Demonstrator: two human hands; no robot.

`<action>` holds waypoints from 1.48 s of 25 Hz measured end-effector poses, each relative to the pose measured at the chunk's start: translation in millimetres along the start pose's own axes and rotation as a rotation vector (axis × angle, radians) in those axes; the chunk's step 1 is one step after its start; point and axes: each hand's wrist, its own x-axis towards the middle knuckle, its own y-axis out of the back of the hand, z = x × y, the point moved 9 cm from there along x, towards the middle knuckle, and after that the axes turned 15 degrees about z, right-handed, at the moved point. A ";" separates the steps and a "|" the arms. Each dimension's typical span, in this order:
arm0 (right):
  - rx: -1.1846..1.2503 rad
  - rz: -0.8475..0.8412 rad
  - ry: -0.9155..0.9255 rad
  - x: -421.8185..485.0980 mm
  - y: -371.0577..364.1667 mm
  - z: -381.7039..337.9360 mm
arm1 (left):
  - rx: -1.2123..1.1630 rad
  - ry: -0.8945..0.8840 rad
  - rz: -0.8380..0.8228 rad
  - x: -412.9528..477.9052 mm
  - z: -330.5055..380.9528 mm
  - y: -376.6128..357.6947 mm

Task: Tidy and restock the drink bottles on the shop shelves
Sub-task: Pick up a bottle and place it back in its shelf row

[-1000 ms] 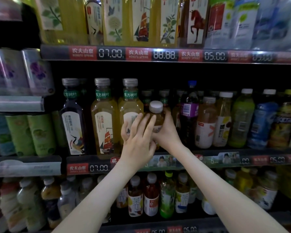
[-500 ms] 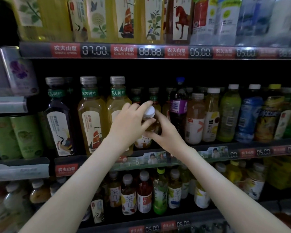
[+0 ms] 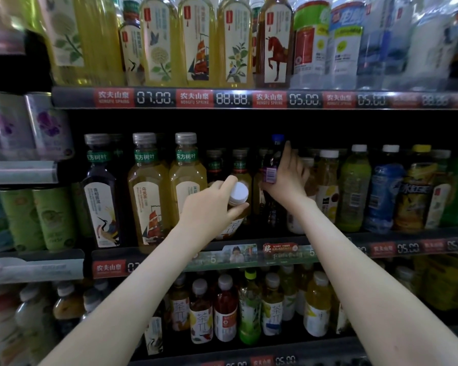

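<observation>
Two bottles are held at the middle shelf [image 3: 249,253]: the left hand [image 3: 212,207] curls round a tilted white-capped bottle [image 3: 239,192], the right hand [image 3: 286,180] clasps the dark blue-capped bottle [image 3: 274,154] beside it. Likely sorting rows; next, each needs standing upright in its own lane.

Price strip [image 3: 222,98] runs above the left hand [image 3: 209,210] and right hand [image 3: 286,180]: red brand tags alternating w/ digital readouts 07.00, 88.88, 05.00; further right too blurred to read. Just below both hands is a promo strip [image 3: 249,253] w/ small photo and red-gold sticker. Red tag [image 3: 109,268] sits down-left of left hand, 05.00 readouts [image 3: 407,248] down-right of right hand. Far left of left hand, in the next bay: silver cans [image 3: 8,122] w/ purple flowers higher up, green cans [image 3: 56,217] lower, pale edge strips [image 3: 19,171] under each row. Bottom strip [image 3: 262,361], well below the hands, reads 05.00.
</observation>
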 end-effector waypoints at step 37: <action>0.629 -0.816 -0.232 -389.5 -37.3 48.1 | -0.271 0.754 -0.562 -346.6 29.3 30.4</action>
